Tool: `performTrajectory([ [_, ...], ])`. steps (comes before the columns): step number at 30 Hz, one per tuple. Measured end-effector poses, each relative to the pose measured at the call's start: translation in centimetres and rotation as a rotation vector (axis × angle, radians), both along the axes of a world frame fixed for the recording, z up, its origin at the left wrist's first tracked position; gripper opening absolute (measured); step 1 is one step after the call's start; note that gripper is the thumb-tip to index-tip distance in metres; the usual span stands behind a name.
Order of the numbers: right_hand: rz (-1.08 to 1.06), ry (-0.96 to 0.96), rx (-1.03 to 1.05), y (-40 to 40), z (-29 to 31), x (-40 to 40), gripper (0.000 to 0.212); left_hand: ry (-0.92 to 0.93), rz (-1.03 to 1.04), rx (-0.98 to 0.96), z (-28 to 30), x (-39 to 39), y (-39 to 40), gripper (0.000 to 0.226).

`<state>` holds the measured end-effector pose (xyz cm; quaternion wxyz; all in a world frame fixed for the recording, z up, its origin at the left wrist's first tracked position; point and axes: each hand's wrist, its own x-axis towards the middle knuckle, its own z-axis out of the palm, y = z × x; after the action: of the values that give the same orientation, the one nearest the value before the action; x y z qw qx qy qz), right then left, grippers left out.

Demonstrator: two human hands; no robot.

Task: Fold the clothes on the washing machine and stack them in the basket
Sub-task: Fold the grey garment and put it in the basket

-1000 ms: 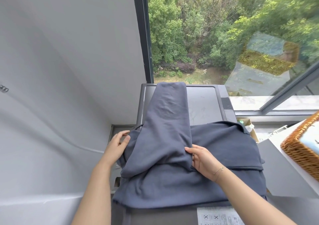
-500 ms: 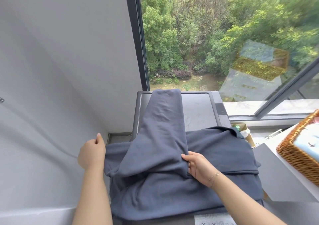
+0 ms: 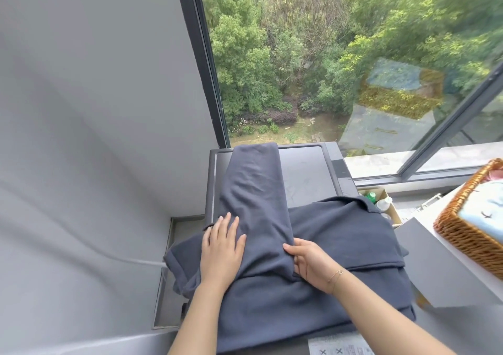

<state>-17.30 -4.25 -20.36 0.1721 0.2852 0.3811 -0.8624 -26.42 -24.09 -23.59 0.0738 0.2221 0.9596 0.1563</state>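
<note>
Hands on the dark blue soft cloth garment (image 3: 340,234).
Left hand (image 3: 221,248) presses flat, fingers straight; right hand (image 3: 310,263) pinches a fold.

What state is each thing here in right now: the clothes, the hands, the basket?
Garment: dark blue, partly folded, spread on the washer, one long part lying toward the window.
Left hand: flat, pressing the garment.
Right hand: on the garment at the fold edge.
Basket: upright, holding light blue cloth.
Washer: lid shut.
</note>
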Motion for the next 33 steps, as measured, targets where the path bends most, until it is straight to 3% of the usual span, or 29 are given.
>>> performTrajectory([
  [6, 0.013, 0.084, 0.028, -0.1, 1.3, 0.8, 0.032, -0.036, 0.072, -0.080, 0.0, -0.3, 0.4, 0.077],
  [10, 0.020, 0.123, 0.085, -0.6, 1.1, 1.3, 0.042, -0.190, 0.294, 0.003, 2.2, -2.5, 2.5, 0.064],
  [13, -0.076, 0.073, 0.026, -0.5, 0.8, 1.5, 0.027, -0.352, 0.486, 0.251, 3.2, -6.0, 4.4, 0.076],
  [15, -0.134, 0.014, -0.049, 0.0, 0.7, 1.5, 0.025, -0.582, 0.650, 0.606, 3.7, -8.6, 5.2, 0.086],
  [17, -0.192, -0.038, -0.152, 0.8, 0.5, 1.8, 0.036, -0.893, 0.756, 0.906, 4.8, -10.4, 6.0, 0.063],
  [20, -0.213, -0.061, -0.180, 1.4, 0.2, 2.0, 0.041, -1.110, 0.662, 0.903, 7.2, -11.9, 7.5, 0.034],
  [24, -0.209, -0.093, -0.168, 1.3, -0.3, 2.0, 0.043, -0.991, 0.591, 1.094, 10.7, -11.0, 9.1, 0.013],
  [28, -0.248, -0.092, -0.224, 2.0, 0.6, 1.7, 0.053, -1.100, 0.452, 1.264, 14.5, -7.9, 8.7, 0.028],
  [30, -0.253, -0.079, -0.179, 2.6, 1.6, 1.2, 0.058, -1.201, 0.375, 1.295, 15.8, -6.2, 7.8, 0.012],
  [33, -0.240, -0.038, -0.113, 3.4, 3.4, 0.1, 0.060, -1.371, 0.225, 1.248, 16.0, -3.6, 5.9, 0.045],
])
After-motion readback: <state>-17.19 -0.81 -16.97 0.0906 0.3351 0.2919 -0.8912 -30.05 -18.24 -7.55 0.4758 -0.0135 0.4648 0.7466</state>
